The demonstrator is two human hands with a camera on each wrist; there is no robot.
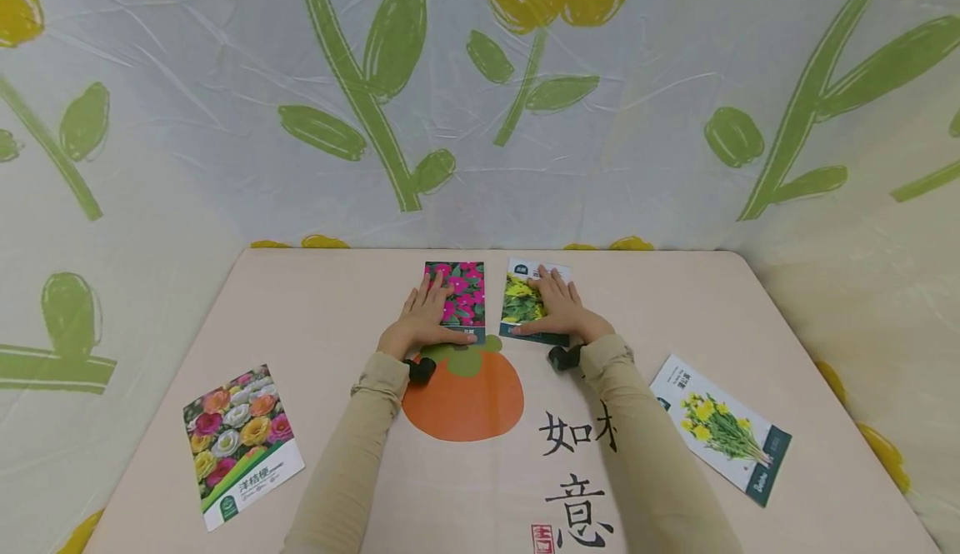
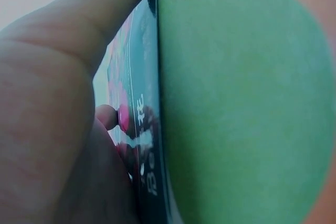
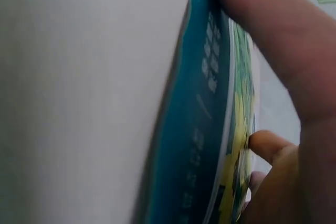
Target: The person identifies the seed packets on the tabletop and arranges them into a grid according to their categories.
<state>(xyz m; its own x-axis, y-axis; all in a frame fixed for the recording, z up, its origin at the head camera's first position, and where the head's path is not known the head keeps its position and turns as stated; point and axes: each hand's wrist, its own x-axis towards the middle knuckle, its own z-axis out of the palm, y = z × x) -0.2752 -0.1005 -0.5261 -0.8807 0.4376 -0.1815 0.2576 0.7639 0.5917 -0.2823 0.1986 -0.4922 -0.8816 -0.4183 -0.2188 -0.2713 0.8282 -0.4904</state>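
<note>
My left hand (image 1: 422, 318) rests with spread fingers on a seed packet with pink flowers (image 1: 468, 291) near the table's far edge. In the left wrist view, the thumb touches that packet's dark lower band (image 2: 144, 93). Beside it, my right hand (image 1: 567, 316) lies over a seed packet with yellow flowers (image 1: 519, 300), covering part of its right side. The right wrist view has the thumb on the teal band (image 3: 197, 119) of this packet, with other fingertips against its picture. Both packets lie flat, a narrow gap between them.
A packet with multicoloured flowers (image 1: 240, 437) lies tilted at the left. Another packet with a yellow bouquet (image 1: 722, 429) lies slanted at the right, partly behind the right sleeve. The pale table cover (image 1: 450, 496) bears an orange persimmon print (image 1: 465, 400) and black characters. Floral cloth (image 1: 622, 146) hangs behind.
</note>
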